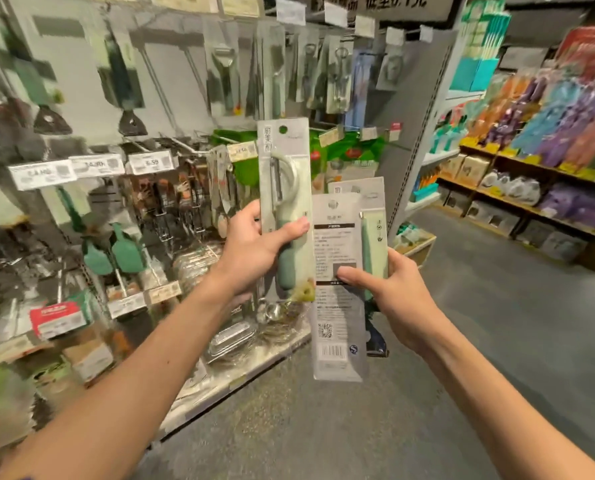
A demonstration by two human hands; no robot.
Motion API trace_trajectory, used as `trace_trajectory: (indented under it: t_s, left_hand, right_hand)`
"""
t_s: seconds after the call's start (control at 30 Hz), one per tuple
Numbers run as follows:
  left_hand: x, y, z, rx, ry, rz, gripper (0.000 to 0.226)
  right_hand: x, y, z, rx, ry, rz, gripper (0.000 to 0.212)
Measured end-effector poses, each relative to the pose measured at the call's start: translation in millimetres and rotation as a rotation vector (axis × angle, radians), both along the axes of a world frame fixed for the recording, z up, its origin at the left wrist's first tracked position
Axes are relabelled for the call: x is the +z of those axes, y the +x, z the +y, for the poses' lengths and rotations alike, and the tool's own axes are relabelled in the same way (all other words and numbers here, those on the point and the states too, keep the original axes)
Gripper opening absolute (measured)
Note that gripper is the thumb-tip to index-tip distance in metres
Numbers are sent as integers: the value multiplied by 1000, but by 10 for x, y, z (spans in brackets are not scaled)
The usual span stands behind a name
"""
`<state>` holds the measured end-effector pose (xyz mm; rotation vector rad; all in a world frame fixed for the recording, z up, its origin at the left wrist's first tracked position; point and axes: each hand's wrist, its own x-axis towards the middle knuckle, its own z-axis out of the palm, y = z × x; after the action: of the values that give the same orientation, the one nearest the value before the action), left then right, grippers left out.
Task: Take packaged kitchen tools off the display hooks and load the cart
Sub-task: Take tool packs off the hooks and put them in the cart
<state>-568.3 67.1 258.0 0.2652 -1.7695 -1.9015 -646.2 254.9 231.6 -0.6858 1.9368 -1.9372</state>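
Peeler pack (284, 161) sits upright in my left hand (254, 251), face toward me; my right hand (393, 292) grips stacked packs (336, 237), likely gathered for loading.

Smeared display rack (81, 98), illegible price tags (95, 166).

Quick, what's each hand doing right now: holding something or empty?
Left hand: closed, gripping a peeler pack.
Right hand: closed, holding two stacked packs, with the nearer one's back side showing.
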Motion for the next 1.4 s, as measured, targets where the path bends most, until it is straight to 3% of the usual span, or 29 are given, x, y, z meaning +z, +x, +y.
trace_trajectory:
  t_s: [0.23, 0.47, 0.73, 0.93, 1.33, 1.4]
  left_hand:
    - [7, -1083, -331, 67, -9, 66, 33]
    - [-115, -1683, -537, -13, -313, 6, 44]
    - [-118, -2270, -872, -3, -73, -47, 36]
    - [93, -2820, -1055, 137, 63, -54, 41]
    - [702, -3684, -1340, 564, -186, -34, 51]
    - [770, -3767, -1349, 558, -141, 3, 47]
  right_hand:
    - [117, -1042, -419, -22, 41, 40, 33]
    - [168, -1799, -817, -48, 10, -2, 28]
    - [199, -2757, -1321, -27, -23, 23, 29]
    - [448, -3513, -1603, 115, -68, 96, 27]
    - [976, -4599, -2069, 332, -125, 191, 35]
    - [1021, -4676, -2121, 362, -130, 203, 34]
